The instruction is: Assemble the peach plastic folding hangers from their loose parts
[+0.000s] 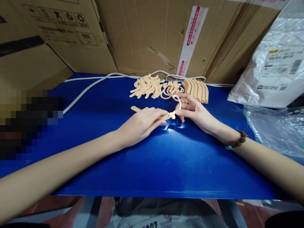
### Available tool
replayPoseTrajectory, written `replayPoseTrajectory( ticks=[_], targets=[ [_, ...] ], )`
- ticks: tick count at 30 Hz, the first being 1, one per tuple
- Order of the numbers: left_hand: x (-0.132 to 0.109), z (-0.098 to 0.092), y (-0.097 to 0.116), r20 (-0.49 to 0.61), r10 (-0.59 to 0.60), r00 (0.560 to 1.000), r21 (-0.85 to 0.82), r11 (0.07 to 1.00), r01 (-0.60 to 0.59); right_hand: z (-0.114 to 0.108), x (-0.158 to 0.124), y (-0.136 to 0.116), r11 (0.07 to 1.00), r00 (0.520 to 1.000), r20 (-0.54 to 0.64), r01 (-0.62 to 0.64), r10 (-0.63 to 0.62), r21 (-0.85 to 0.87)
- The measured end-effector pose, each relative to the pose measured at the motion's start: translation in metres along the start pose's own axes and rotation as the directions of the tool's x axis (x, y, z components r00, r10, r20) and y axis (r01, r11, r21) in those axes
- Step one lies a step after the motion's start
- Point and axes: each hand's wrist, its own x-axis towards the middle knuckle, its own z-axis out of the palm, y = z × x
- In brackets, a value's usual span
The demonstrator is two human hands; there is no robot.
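Note:
My left hand (pixel 143 123) is closed around a flat beige bar (pixel 135 109), whose rounded ends stick out on both sides of the fingers. At the bar's right end, a curved beige hook (pixel 180 103) meets it. My right hand (pixel 196 112) pinches this hook between thumb and fingers. The hook's base touches the bar's end, though whether they are joined I cannot tell. Just behind my hands lie a heap of curved beige pieces (pixel 146 86), a small pile of beige hooks (pixel 166 91) and a row of nested beige bars (pixel 197 90).
The blue tabletop (pixel 152 167) extends under both forearms. Cardboard boxes (pixel 147 34) wall off the back and left. A white cable (pixel 87 93) runs along the rear. At right stand a white plastic parcel (pixel 273 69) and clear plastic wrap (pixel 275 129). The far left is pixelated.

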Motion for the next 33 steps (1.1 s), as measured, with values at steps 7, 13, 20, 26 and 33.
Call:
replayPoseTrajectory(
  ticks=[7, 13, 20, 26, 33],
  targets=[
    [-0.0008, 0.0013, -0.0006, -0.036, 0.115, 0.993, 0.250, 0.963, -0.102, -0.0016, 0.0015, 0.0001, 0.998, 0.999, 0.030, 0.027, -0.026, -0.054],
    [-0.0014, 0.0028, -0.0015, -0.005, 0.099, 0.995, 0.280, 0.955, -0.094, -0.0018, 0.0026, 0.0027, 0.996, 0.999, 0.011, 0.045, -0.044, -0.083],
    [-0.0015, 0.0030, -0.0026, 0.052, 0.049, 0.997, 0.244, 0.968, -0.060, -0.0023, 0.0028, 0.0052, 0.988, 0.998, -0.005, 0.057, -0.058, -0.145],
    [-0.0019, 0.0052, -0.0040, 0.064, 0.051, 0.997, 0.270, 0.960, -0.067, -0.0005, 0.0020, 0.0041, 0.980, 0.998, -0.002, 0.058, -0.059, -0.191],
    [-0.0006, 0.0047, -0.0019, 0.091, 0.075, 0.993, 0.386, 0.917, -0.105, 0.0015, 0.0009, 0.0036, 0.973, 0.998, -0.028, 0.047, -0.055, -0.227]
  ],
)
